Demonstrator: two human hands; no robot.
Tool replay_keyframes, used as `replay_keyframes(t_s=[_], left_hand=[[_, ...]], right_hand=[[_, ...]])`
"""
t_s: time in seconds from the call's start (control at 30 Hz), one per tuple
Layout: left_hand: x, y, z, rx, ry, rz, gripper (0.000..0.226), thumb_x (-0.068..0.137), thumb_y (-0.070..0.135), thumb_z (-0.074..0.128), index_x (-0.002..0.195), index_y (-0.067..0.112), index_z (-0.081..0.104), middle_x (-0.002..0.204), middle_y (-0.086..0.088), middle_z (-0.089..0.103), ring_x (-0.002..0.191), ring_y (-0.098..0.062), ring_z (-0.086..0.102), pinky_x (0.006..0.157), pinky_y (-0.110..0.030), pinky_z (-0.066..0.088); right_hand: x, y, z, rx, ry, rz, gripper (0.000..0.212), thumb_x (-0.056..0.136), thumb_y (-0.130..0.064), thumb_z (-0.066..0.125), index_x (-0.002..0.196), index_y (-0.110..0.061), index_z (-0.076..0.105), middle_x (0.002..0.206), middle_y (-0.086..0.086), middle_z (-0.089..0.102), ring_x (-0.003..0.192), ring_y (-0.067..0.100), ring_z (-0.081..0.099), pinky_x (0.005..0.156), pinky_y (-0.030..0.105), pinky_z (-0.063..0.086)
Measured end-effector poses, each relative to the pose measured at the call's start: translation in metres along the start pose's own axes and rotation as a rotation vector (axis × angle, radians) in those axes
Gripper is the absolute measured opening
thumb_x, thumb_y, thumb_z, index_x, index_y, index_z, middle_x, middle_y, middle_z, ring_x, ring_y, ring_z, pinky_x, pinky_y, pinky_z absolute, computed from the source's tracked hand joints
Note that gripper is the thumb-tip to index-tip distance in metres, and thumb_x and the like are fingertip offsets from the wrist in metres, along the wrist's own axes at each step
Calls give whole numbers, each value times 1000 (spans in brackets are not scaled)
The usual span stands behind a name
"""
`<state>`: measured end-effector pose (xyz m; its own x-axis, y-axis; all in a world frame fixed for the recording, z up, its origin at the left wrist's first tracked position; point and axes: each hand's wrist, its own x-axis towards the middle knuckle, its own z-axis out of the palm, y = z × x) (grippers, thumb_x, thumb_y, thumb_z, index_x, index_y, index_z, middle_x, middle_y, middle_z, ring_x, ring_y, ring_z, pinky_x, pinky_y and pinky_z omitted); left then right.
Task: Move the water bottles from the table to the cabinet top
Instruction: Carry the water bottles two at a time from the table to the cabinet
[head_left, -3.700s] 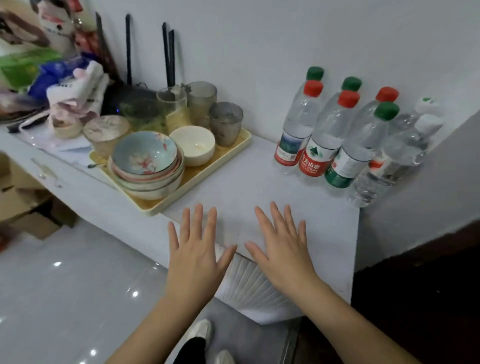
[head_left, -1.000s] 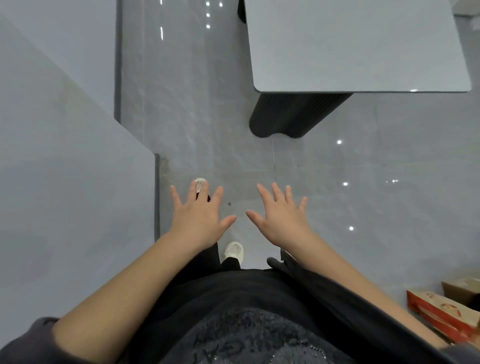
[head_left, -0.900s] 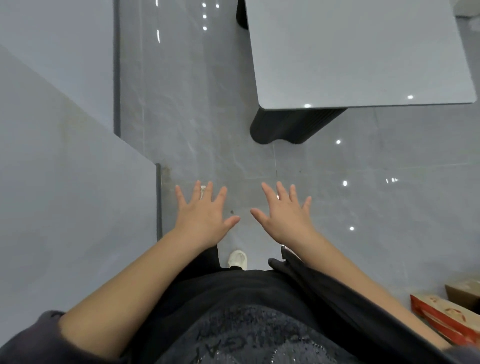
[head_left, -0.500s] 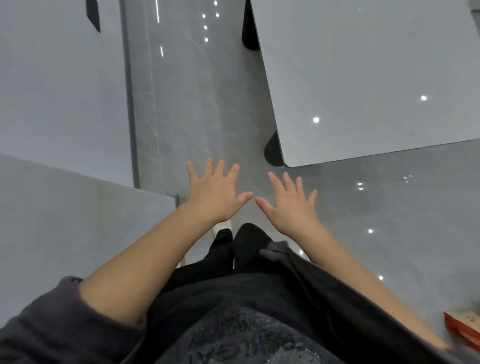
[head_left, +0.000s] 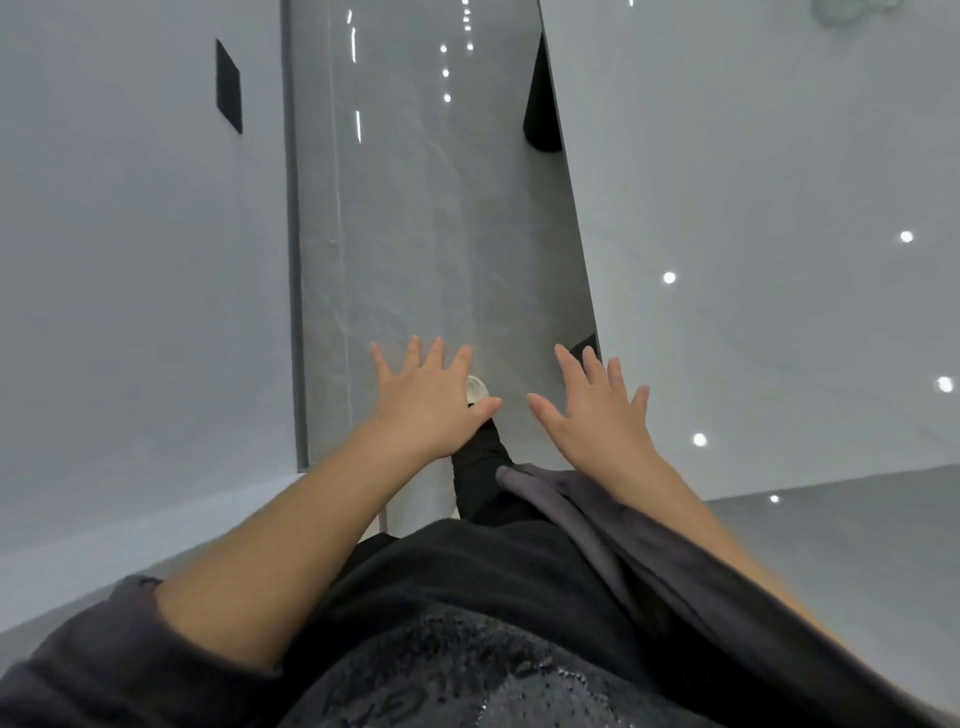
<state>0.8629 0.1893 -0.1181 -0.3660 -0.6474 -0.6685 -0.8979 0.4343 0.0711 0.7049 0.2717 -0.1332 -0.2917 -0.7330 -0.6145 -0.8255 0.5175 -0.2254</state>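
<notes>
- The left hand (head_left: 434, 402) is spread flat, palm down, fingers splayed wide, holding nothing.
- The right hand (head_left: 597, 410) is likewise fully open, fingers fanned, empty; its fingertips hang over the near left corner of the pale grey glossy table top (head_left: 753, 234).
- Both bare forearms reach out from dark grey pushed-up sleeves (head_left: 104, 665) over a black garment (head_left: 467, 597); a black trouser leg and the toe of a white shoe (head_left: 475, 387) show between the hands.
- Below them runs the shiny dark grey tiled floor (head_left: 431, 223), between the table's left edge and a pale grey wall (head_left: 130, 260) bearing a small black rectangular plate (head_left: 228, 93).
- The table's dark base (head_left: 543, 109) shows under its left edge.
- No water bottle is in view: the visible part of the table top carries none, apart from a faint unclear shape at its far edge.
- The cabinet top is out of sight too, so how many bottles are moved or left cannot be told; judging by the empty hands, no carry is under way.
</notes>
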Motion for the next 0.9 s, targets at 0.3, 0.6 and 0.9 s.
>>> replay_keyframes(t_s=[0.3, 0.6, 0.9], left_hand=[[90, -42, -94, 40, -7, 3, 74, 94, 66, 24, 154, 26, 6, 163, -6, 6, 150, -29, -2, 114, -64, -6], [183, -80, -168, 48, -71, 132, 75, 94, 66, 26, 154, 26, 6, 163, -6, 6, 150, -27, -3, 114, -63, -6], [299, -96, -285, 228, -2, 433, 73, 95, 63, 25, 154, 24, 8, 162, -6, 7, 150, -28, -3, 115, -62, -4]], right_hand=[[114, -55, -85, -73, -27, -14, 71, 98, -58, 33, 156, -29, 5, 165, 7, 2, 151, 32, -5, 116, 64, 2], [193, -98, -139, -20, -22, 138, 70, 98, -58, 32, 156, -28, 5, 165, 7, 3, 151, 33, -4, 115, 63, 3], [258, -129, -188, 292, 74, 460, 69, 98, -57, 31, 155, -29, 5, 165, 4, 3, 151, 31, -4, 117, 62, 3]])
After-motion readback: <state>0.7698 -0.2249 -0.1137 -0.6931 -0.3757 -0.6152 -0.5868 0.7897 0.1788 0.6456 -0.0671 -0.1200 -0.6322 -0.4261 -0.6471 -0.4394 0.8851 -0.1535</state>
